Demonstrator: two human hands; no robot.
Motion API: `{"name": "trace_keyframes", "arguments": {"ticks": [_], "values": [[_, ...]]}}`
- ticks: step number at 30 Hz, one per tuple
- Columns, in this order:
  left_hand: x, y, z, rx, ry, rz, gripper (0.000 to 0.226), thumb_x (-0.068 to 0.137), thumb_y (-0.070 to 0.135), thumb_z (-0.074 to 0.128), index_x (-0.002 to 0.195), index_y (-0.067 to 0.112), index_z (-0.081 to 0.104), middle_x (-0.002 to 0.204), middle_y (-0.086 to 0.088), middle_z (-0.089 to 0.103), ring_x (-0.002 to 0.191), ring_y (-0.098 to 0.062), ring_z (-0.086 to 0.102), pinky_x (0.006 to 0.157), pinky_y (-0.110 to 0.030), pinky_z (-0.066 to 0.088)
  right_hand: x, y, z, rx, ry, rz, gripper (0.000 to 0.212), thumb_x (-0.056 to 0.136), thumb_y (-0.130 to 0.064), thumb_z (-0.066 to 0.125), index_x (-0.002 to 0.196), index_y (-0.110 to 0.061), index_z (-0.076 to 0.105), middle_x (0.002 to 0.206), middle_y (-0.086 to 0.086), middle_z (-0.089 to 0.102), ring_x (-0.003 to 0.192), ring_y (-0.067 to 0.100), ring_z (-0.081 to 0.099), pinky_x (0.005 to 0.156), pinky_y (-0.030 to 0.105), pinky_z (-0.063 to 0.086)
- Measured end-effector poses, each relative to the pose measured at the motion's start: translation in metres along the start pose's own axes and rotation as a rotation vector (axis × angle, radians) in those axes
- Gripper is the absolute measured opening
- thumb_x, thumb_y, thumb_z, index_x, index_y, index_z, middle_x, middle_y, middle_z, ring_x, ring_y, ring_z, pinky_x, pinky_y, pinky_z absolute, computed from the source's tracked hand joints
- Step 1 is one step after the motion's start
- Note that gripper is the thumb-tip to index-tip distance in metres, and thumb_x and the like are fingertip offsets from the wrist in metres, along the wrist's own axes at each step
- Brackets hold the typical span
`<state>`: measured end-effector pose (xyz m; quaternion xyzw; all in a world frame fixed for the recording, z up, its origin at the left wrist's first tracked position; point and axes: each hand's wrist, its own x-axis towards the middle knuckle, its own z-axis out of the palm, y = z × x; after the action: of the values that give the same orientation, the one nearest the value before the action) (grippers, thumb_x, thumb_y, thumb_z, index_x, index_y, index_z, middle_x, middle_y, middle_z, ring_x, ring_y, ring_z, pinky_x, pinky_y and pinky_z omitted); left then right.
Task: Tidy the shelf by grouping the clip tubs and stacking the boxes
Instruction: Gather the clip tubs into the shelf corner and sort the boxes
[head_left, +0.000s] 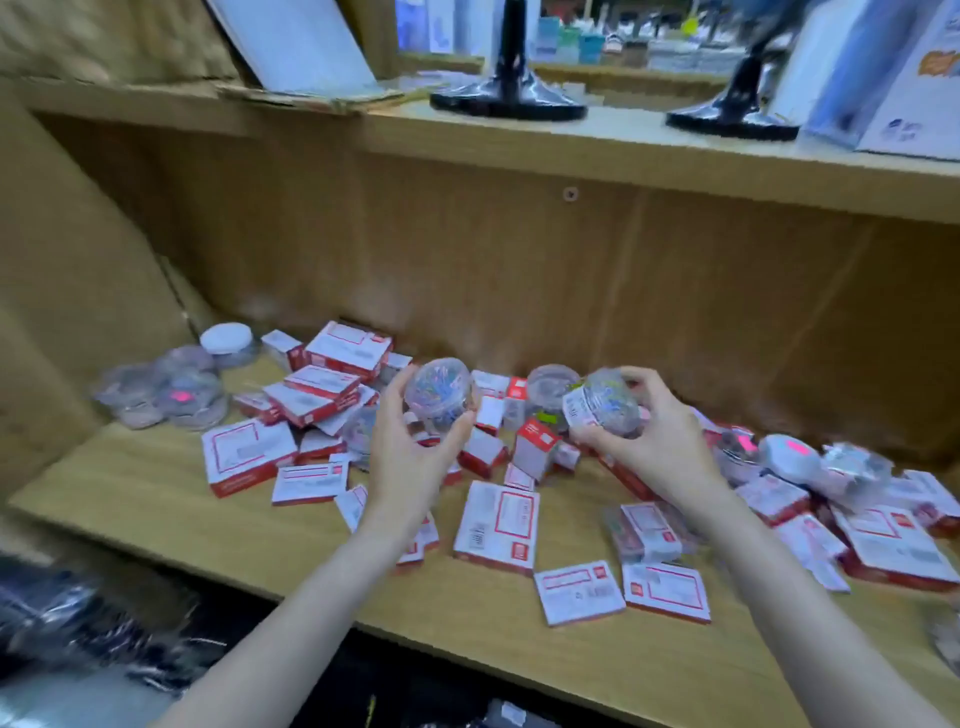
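Left hand (410, 457) grips coloured-clip tub (438, 389) | right hand (649, 441) grips labelled clip tub (602, 402) | grouped tubs (166, 389) lie far left, nearer left hand

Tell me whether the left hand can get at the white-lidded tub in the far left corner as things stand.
Probably not yet. The left hand already grips a clip tub, so it would need to set that down first. Otherwise the way looks free: the white-lidded tub stands at the back left with bare shelf in front of it.
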<state>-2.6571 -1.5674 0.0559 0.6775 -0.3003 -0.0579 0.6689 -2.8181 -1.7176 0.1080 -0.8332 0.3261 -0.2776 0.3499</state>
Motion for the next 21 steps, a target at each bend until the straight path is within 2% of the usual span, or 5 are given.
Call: {"name": "trace_keyframes", "arguments": {"ticks": [3, 7, 11, 16, 21], "values": [[0.027, -0.018, -0.073, 0.154, 0.154, 0.018, 0.069, 0.07, 0.035, 0.077, 0.128, 0.021, 0.042, 0.124, -0.001, 0.053, 0.112, -0.021, 0.055, 0.09, -0.033, 0.048, 0.03, -0.045, 0.063, 0.026, -0.155, -0.129, 0.063, 0.065, -0.022, 0.082, 0.119, -0.018, 0.049, 0.107, -0.004, 0.061, 0.099, 0.011, 0.057, 0.087, 0.024, 0.043], [0.05, -0.048, -0.16, 0.344, 0.269, 0.051, 0.074, 0.06, 0.057, 0.065, 0.123, 0.024, 0.046, 0.116, 0.002, 0.052, 0.109, -0.027, 0.053, 0.094, -0.043, 0.043, 0.065, -0.102, 0.152, -0.053, -0.324, -0.243, 0.069, 0.067, -0.017, 0.081, 0.127, -0.018, 0.047, 0.118, 0.007, 0.054, 0.109, 0.018, 0.051, 0.079, 0.012, 0.029], [0.061, -0.074, -0.223, 0.479, 0.298, -0.015, 0.089, 0.057, 0.062, 0.059, 0.125, 0.006, 0.049, 0.115, -0.015, 0.057, 0.102, -0.036, 0.054, 0.088, -0.053, 0.045, 0.093, -0.153, 0.232, -0.075, -0.402, -0.281, 0.072, 0.066, -0.018, 0.081, 0.129, -0.016, 0.047, 0.122, 0.011, 0.051, 0.116, 0.023, 0.047, 0.08, 0.013, 0.027], [0.065, -0.086, -0.269, 0.672, 0.21, -0.017, 0.074, 0.068, 0.032, 0.079, 0.127, 0.0, 0.047, 0.114, -0.015, 0.057, 0.106, -0.033, 0.048, 0.091, -0.025, 0.031, 0.12, -0.193, 0.311, -0.237, -0.531, -0.282, 0.069, 0.072, -0.024, 0.075, 0.131, -0.017, 0.041, 0.118, 0.014, 0.045, 0.11, 0.031, 0.05, 0.092, 0.031, 0.039], [0.055, -0.112, -0.291, 0.803, 0.015, 0.118, 0.07, 0.074, 0.041, 0.063, 0.133, 0.01, 0.04, 0.124, -0.007, 0.046, 0.115, -0.014, 0.041, 0.102, -0.013, 0.024, 0.116, -0.19, 0.333, -0.36, -0.571, -0.245, 0.07, 0.081, -0.012, 0.058, 0.143, -0.02, 0.026, 0.125, 0.016, 0.04, 0.118, 0.033, 0.044, 0.096, 0.037, 0.041]]}}
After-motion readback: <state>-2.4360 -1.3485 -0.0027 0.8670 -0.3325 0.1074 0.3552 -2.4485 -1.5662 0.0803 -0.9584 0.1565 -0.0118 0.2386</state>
